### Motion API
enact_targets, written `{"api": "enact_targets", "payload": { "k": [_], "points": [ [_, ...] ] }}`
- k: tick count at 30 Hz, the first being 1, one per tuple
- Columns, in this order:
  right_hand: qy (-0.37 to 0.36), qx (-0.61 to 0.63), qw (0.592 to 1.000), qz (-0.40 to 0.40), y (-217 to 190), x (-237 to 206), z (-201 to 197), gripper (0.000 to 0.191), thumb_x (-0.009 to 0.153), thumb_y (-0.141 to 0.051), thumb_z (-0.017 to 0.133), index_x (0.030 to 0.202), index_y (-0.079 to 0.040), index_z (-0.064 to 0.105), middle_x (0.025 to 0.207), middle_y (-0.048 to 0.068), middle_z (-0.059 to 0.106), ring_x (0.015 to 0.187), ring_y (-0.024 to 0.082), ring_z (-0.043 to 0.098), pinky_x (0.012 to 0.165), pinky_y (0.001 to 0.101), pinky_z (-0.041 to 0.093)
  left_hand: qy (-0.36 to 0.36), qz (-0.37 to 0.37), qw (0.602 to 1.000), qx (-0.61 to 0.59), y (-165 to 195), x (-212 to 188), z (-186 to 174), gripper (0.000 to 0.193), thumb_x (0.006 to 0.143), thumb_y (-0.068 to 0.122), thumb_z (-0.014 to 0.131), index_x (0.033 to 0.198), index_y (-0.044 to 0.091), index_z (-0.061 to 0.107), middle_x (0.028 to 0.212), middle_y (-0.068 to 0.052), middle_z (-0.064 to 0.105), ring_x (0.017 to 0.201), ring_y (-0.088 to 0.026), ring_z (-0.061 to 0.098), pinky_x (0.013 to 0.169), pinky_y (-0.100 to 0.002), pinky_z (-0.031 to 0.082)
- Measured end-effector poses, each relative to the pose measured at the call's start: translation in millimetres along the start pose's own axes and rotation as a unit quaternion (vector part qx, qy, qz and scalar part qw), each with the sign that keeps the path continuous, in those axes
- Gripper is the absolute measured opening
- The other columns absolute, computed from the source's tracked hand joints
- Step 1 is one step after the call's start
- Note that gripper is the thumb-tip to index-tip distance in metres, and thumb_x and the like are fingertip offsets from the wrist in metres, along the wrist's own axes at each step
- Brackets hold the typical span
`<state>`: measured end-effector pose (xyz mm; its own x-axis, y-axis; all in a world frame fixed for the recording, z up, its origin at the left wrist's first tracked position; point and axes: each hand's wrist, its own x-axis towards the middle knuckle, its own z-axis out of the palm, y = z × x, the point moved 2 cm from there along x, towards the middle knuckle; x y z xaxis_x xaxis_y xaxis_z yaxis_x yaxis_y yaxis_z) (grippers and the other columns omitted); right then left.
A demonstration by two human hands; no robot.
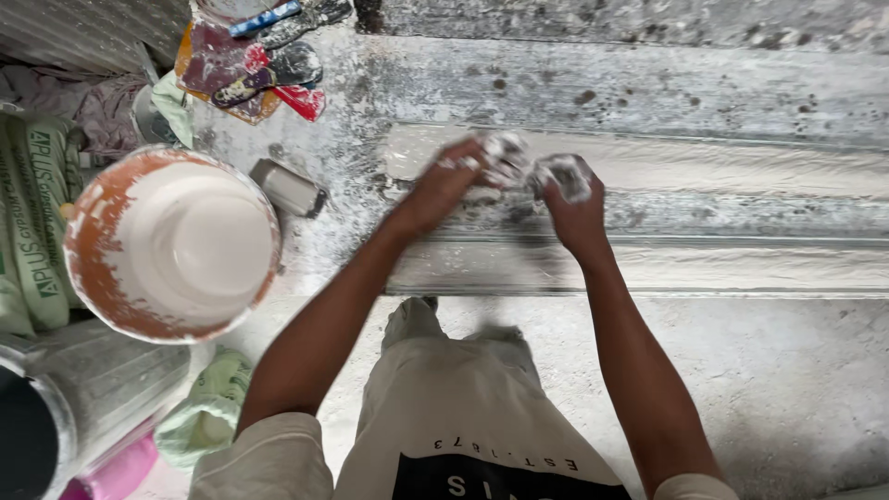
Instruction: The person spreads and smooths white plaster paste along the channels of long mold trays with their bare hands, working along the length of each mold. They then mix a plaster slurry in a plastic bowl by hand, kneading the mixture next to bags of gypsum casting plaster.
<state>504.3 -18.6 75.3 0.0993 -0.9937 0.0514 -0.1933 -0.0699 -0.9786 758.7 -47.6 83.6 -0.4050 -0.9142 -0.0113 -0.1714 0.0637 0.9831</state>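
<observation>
My left hand and my right hand meet above a long white plaster moulding that lies on a grey workbench. Both hands are smeared with white plaster. Between them they grip a wet, plaster-soaked wad of fibre, the fingers of each hand closed on one end of it. The wad sits just above the moulding's left end; whether it touches the surface I cannot tell.
An orange-rimmed bucket of white plaster stands at the left. Behind it lie paint-stained scrapers and a small grey block. Sacks, a metal container and green cloth crowd the lower left.
</observation>
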Motion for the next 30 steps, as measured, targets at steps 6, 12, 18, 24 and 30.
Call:
{"api": "enact_targets", "payload": {
  "k": [6,12,18,24,30],
  "points": [
    [-0.133,-0.340,0.929,-0.059,39,78,37,0.027,0.101,-0.018,0.065,0.118,0.002,0.070,0.110,0.021,0.071,0.094,0.034,0.068,0.082,0.0419,0.056,-0.139,-0.319,0.822,0.451,-63,3,-127,0.037,0.092,0.023,0.065,0.120,-0.001,0.070,0.129,-0.029,0.069,0.120,-0.040,0.067,0.104,-0.046,0.056],
    [-0.016,-0.199,0.975,0.095,62,100,39,0.041,0.112,-0.033,0.054,0.115,0.007,0.066,0.091,0.018,0.065,0.079,0.023,0.059,0.070,0.0370,0.049,-0.050,-0.150,0.883,0.442,-73,22,-144,0.037,0.091,0.014,0.058,0.123,-0.004,0.059,0.122,-0.025,0.062,0.115,-0.044,0.060,0.096,-0.054,0.050],
    [0.242,0.200,0.921,0.231,86,153,63,0.051,0.110,-0.048,0.044,0.125,0.000,0.048,0.090,0.008,0.061,0.071,0.014,0.057,0.057,0.0335,0.048,-0.105,-0.182,0.855,0.474,-97,47,-133,0.028,0.091,0.009,0.056,0.116,0.002,0.067,0.122,-0.025,0.064,0.116,-0.043,0.059,0.096,-0.055,0.050],
    [0.177,0.129,0.947,0.233,98,142,28,0.049,0.107,-0.043,0.048,0.128,0.001,0.050,0.097,0.010,0.062,0.082,0.018,0.062,0.072,0.0359,0.054,-0.155,-0.143,0.834,0.509,-101,40,-134,0.024,0.098,0.018,0.058,0.118,0.008,0.068,0.117,-0.017,0.066,0.116,-0.035,0.061,0.096,-0.056,0.047],
    [0.027,-0.118,0.989,0.084,82,89,61,0.031,0.111,-0.026,0.048,0.118,0.001,0.062,0.103,0.012,0.067,0.096,0.020,0.062,0.085,0.0379,0.051,-0.287,0.141,0.669,0.671,-83,30,-147,0.026,0.097,0.021,0.054,0.118,0.019,0.068,0.115,-0.006,0.065,0.118,-0.022,0.060,0.108,-0.055,0.037]
  ]
}}
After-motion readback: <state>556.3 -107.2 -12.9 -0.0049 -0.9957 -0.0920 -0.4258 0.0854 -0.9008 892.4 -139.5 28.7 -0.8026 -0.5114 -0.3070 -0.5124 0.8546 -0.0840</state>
